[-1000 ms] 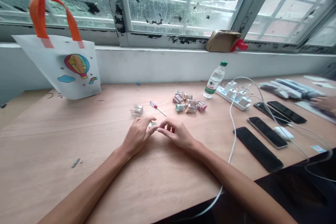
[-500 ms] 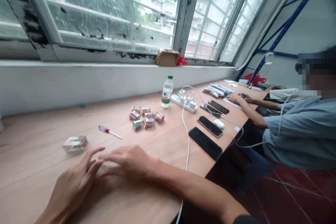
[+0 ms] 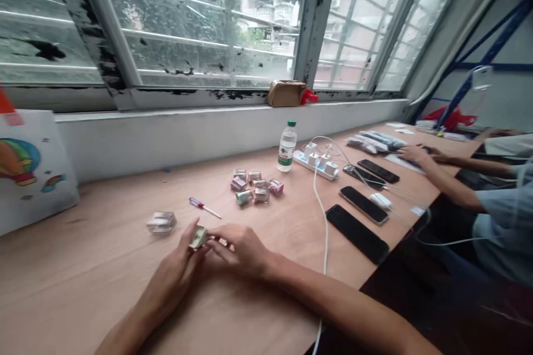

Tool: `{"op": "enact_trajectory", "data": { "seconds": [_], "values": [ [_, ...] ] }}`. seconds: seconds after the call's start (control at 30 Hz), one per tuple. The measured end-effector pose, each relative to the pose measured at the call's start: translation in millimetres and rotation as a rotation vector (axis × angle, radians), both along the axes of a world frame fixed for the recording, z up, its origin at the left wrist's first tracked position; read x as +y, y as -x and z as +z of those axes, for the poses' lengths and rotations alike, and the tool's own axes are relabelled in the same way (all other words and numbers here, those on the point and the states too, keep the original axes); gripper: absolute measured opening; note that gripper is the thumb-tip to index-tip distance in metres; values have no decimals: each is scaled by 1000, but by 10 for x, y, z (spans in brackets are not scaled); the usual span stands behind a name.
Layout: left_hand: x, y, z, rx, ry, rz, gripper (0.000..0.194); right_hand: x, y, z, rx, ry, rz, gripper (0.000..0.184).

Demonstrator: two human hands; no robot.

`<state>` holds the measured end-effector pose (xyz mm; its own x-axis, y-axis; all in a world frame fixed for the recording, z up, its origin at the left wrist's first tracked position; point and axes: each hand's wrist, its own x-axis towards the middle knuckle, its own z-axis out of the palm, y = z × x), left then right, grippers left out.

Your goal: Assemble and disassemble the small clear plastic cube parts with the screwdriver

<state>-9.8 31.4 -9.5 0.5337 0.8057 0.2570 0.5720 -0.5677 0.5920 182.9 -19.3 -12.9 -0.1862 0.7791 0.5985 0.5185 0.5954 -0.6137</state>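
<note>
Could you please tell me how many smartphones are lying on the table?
4, right of the white cable: the nearest phone, the next phone, and two farther phones.

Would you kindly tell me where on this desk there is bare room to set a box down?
The widest bare wood is the desktop left of the left hand, below the tote bag. A narrower patch lies between the right hand and the white cable. It is crowded around the power strip, the phones and the cluster of small boxes.
</note>
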Motion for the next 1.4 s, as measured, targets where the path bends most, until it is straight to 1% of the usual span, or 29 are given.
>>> {"op": "enact_trajectory", "data": {
  "seconds": [0.03, 0.1, 0.23, 0.33, 0.53, 0.67, 0.8, 0.9, 1.0, 1.17, 1.3, 1.4],
  "values": [
    [-2, 4, -8, -23, 7, -14, 67, -19, 4, -4, 45, 27, 32, 22],
    [-20, 9, -12, -36, 37, -31, 69, -49, 18, -12, 122, 59, 52, 21],
    [-84, 5, 5, -44, 90, -53, 70, -86, 50, -39, 135, 89, -8, 17],
    [-127, 14, 21, -43, 102, -74, 68, -110, 63, -35, 164, 141, -20, 15],
    [-177, 53, 82, -37, 113, -144, 65, -142, 60, 49, 283, 281, 40, 24],
    [-170, 62, 84, -95, 138, -175, 60, -131, 66, 29, 365, 351, 121, 29],
    [-181, 57, 92, -229, 206, -210, 59, -140, 93, -4, 414, 371, 150, 28],
    [-212, 58, 134, -285, 246, -213, 58, -166, 117, 17, 445, 370, 141, 26],
    [-232, 62, 176, -276, 239, -206, 54, -179, 123, 51, 449, 364, 153, 25],
    [-229, 61, 189, -243, 162, -194, 53, -161, 100, 46, 463, 397, 193, 26],
    [-231, 49, 183, -233, 160, -152, 57, -146, 92, 12, 497, 393, 175, 23],
    [-224, 45, 179, -238, 175, -163, 58, -135, 88, 2, 505, 387, 152, 24]
  ]
}}
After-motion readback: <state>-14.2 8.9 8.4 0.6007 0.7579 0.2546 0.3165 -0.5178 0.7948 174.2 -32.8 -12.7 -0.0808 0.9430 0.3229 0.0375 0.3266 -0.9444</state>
